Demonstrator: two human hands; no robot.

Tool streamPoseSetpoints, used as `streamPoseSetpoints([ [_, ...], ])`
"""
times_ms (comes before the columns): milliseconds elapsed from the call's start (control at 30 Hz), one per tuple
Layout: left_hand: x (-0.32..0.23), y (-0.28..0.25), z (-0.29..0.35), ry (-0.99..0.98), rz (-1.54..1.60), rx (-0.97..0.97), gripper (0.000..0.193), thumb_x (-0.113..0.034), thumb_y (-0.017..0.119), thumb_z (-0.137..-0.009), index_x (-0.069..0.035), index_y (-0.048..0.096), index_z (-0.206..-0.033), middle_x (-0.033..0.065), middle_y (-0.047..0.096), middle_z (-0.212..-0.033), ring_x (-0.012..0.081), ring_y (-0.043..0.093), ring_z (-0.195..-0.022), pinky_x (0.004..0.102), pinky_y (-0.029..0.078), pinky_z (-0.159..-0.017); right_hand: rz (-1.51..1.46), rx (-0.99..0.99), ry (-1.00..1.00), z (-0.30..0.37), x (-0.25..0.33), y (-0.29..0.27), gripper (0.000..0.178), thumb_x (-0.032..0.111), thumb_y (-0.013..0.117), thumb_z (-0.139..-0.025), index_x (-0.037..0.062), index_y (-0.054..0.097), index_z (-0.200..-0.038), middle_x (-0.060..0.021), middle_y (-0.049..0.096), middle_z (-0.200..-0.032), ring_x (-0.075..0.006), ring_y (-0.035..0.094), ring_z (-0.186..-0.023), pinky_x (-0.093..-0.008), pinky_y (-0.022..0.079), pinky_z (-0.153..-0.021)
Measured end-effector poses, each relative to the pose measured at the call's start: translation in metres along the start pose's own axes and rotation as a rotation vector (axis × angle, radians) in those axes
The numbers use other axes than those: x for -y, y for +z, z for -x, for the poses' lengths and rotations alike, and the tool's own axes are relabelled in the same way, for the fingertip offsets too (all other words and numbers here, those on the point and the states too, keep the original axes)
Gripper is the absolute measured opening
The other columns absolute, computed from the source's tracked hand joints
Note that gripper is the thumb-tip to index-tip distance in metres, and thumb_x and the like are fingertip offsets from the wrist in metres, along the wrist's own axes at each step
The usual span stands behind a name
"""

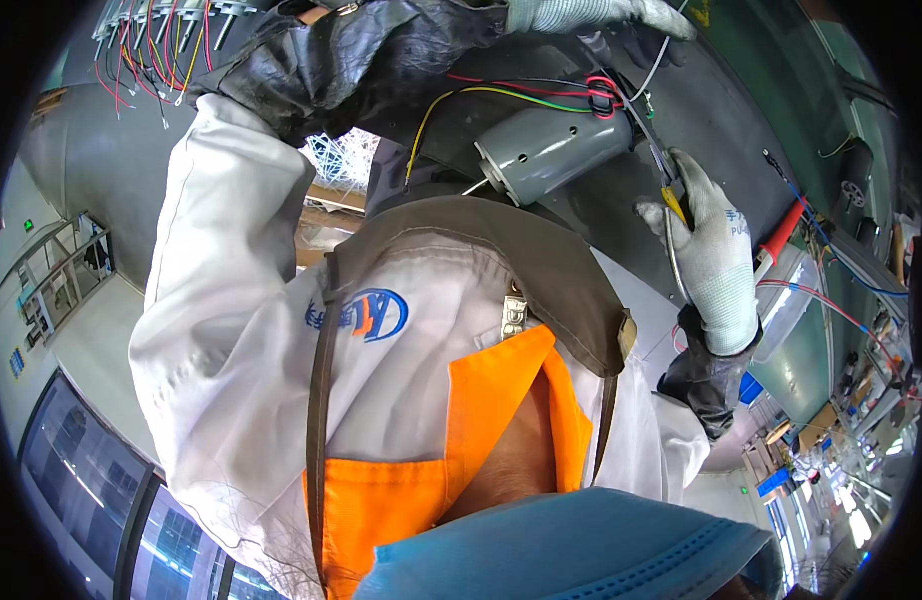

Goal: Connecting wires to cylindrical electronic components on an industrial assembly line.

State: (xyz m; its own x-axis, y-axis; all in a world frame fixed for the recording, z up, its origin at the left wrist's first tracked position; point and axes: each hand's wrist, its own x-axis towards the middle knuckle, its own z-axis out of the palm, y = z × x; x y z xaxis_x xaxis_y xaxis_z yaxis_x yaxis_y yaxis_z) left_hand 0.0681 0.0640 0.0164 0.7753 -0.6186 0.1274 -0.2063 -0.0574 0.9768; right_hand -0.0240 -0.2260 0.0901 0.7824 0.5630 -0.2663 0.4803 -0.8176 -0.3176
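Note:
A grey cylindrical motor (553, 152) lies on the dark bench top, its thin shaft pointing left. Red, black and yellow-green wires (481, 90) leave its upper right end, where the red ones are looped into a bundle (603, 97). At the top, my gloved left hand (621, 14) reaches over the motor, fingers closed near a thin pale strip (665, 58) that runs down to the bundle. My gloved right hand (706, 235), right of the motor, grips slim metal pliers (671, 195) with yellow on the handle. Their jaws are close to the bundle; exact contact is unclear.
Several more motors with hanging coloured wires (166, 30) stand at the upper left. A red-handled tool (781, 238) is right of my right hand, beside blue and red cables (831, 245). A cardboard box with white shredded packing (339, 160) sits below the bench edge.

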Motion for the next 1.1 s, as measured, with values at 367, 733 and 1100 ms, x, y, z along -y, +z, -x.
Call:
streamPoseSetpoints([
  [367,-0.07,-0.047,0.099,0.328,0.142,0.421,0.036,-0.028,0.063,-0.097,0.005,0.071,-0.108,0.0213,0.07,-0.112,0.0295,0.069,-0.094,0.036,0.054,-0.081,0.378,-0.305,0.143,0.027,-0.074,0.035,0.052,0.022,0.073,-0.091,0.0085,0.056,-0.139,-0.0165,0.071,-0.096,-0.0238,0.069,-0.072,-0.0335,0.052,-0.061],
  [733,0.012,0.115,0.081,-0.11,-0.585,-0.88,0.027,-0.019,0.071,-0.087,-0.001,0.068,-0.108,0.0152,0.067,-0.102,0.0327,0.064,-0.091,0.0417,0.054,-0.079,-1.435,0.102,0.322,-0.041,0.011,0.083,0.037,0.028,0.071,-0.096,-0.0043,0.067,-0.113,-0.0036,0.07,-0.093,-0.0092,0.063,-0.076,-0.025,0.051,-0.067],
  [1100,0.002,-0.06,-0.082,-0.299,-0.645,-0.404,0.035,-0.031,0.06,-0.096,0.004,0.063,-0.095,0.019,0.067,-0.085,0.0325,0.068,-0.082,0.0433,0.054,-0.077,-1.131,-0.598,0.072,-0.051,-0.067,0.019,0.033,0.008,0.061,-0.099,-0.0068,0.064,-0.128,-0.0132,0.069,-0.121,-0.0154,0.066,-0.106,-0.0292,0.056,-0.089],
])
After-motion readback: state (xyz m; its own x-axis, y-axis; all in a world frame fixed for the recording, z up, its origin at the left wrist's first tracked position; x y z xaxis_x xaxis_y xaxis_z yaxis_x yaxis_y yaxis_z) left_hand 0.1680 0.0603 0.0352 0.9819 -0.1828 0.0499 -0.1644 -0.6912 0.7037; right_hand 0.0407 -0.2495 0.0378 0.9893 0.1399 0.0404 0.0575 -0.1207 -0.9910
